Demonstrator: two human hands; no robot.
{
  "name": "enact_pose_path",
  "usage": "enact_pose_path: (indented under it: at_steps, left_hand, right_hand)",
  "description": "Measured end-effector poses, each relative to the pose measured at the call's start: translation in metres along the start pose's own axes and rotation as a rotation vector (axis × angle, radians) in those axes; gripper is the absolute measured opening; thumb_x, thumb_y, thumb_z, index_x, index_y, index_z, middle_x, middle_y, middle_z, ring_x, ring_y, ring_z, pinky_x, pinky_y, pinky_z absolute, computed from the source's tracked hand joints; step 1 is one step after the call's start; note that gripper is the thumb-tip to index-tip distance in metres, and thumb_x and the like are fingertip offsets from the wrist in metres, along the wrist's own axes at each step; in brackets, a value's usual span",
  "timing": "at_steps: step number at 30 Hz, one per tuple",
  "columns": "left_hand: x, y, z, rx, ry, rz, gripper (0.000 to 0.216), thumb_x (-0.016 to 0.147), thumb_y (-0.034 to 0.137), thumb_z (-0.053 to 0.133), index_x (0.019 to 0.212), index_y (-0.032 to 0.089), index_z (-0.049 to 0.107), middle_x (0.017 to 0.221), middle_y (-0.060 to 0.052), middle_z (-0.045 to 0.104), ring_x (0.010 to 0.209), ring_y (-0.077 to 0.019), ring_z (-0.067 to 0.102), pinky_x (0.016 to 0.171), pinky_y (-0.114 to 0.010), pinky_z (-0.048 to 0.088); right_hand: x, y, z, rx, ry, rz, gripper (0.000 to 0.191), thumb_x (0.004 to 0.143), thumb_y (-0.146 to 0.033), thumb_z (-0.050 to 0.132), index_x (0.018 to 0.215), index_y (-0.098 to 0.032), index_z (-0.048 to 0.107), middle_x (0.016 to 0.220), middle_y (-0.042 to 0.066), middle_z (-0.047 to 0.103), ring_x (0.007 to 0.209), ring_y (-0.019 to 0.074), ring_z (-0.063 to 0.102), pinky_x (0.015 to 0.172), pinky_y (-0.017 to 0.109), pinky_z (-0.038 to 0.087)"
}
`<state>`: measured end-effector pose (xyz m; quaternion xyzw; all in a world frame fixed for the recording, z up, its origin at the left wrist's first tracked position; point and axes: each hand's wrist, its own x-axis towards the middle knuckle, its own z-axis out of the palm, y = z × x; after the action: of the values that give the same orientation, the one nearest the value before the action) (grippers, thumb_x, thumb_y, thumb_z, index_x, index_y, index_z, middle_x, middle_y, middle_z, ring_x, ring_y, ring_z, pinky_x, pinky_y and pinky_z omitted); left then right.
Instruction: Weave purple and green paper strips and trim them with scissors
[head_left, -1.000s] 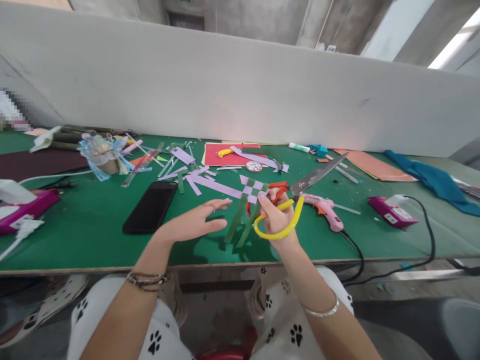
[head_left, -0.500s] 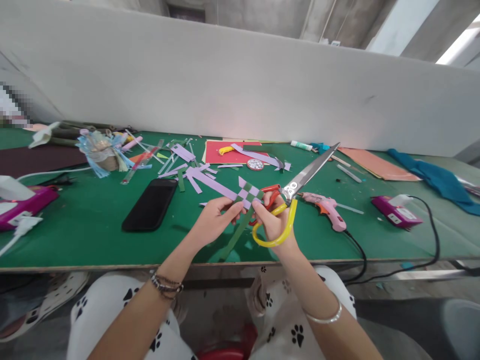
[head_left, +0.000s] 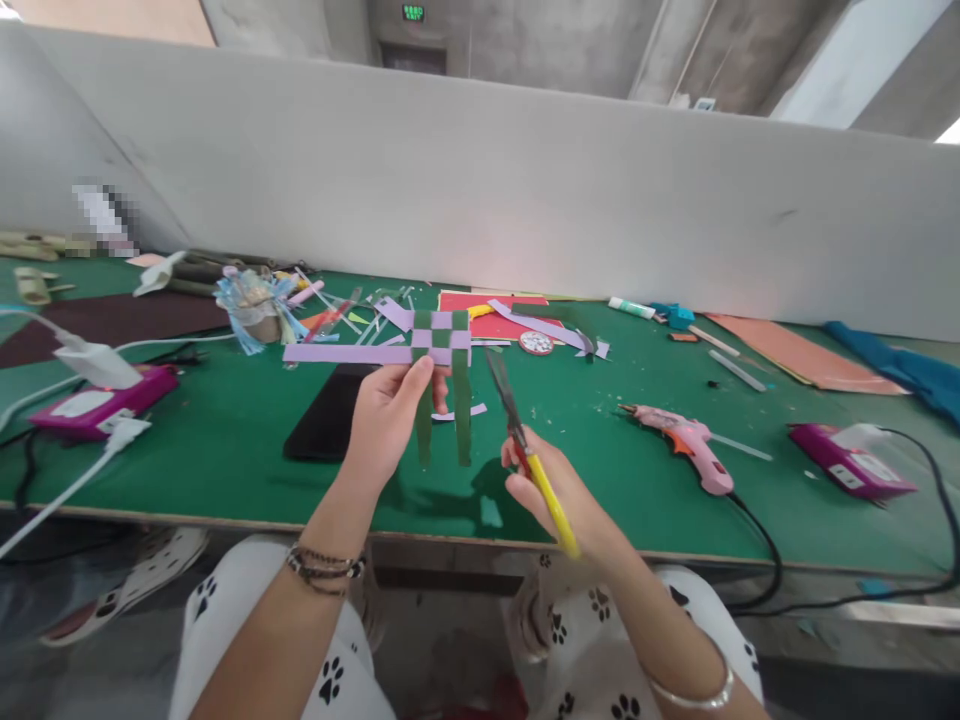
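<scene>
My left hand (head_left: 394, 415) pinches the lower edge of a woven paper piece (head_left: 441, 338) between thumb and fingers. The piece is a small green and purple checkered square. One long purple strip runs out from it to the left, and two green strips hang below. In my right hand (head_left: 551, 475) are scissors (head_left: 520, 435) with yellow and red handles, their blades pointing up and away, just right of the hanging green strips and apart from them. Part of the red handle is hidden by my fingers. A small purple paper scrap (head_left: 471, 412) shows behind the green strips.
A black phone (head_left: 326, 420) lies left of my hands. A pink hot glue gun (head_left: 694, 450) and a purple power strip (head_left: 847, 465) are at right. Behind are red paper (head_left: 502, 325), a glue stick (head_left: 631, 308) and orange sheets (head_left: 802, 350). Another purple power strip (head_left: 112, 405) sits left.
My left hand has raised the woven piece and turned it so green strips hang down. My right hand has left the piece and swung the scissors upright beside it. The view has shifted left.
</scene>
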<state>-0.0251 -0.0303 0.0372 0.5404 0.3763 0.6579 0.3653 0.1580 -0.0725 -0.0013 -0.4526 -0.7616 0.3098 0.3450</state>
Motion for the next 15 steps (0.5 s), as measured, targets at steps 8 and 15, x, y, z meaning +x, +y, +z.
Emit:
enact_pose_path:
  at_steps: [8, 15]
  left_hand:
    - [-0.006, 0.008, -0.002, 0.018, 0.059, 0.037, 0.027, 0.079, 0.030, 0.054, 0.057, 0.016, 0.059, 0.046, 0.003, 0.057, 0.039, -0.0075, 0.053, 0.049, -0.020, 0.047]
    - [-0.008, 0.012, 0.003, -0.003, 0.030, 0.011, 0.024, 0.080, 0.026, 0.052, 0.059, 0.016, 0.059, 0.045, 0.004, 0.057, 0.036, -0.0073, 0.054, 0.043, -0.018, 0.046]
  right_hand:
    - [0.000, -0.006, 0.002, -0.204, 0.007, -0.057, 0.053, 0.077, -0.072, 0.028, 0.064, -0.021, 0.029, 0.056, -0.004, 0.034, 0.049, 0.0100, 0.028, 0.048, 0.022, 0.022]
    - [-0.001, -0.011, 0.001, -0.240, -0.011, -0.023, 0.055, 0.076, -0.074, 0.024, 0.061, -0.021, 0.029, 0.054, -0.004, 0.035, 0.049, 0.0101, 0.028, 0.048, 0.022, 0.022]
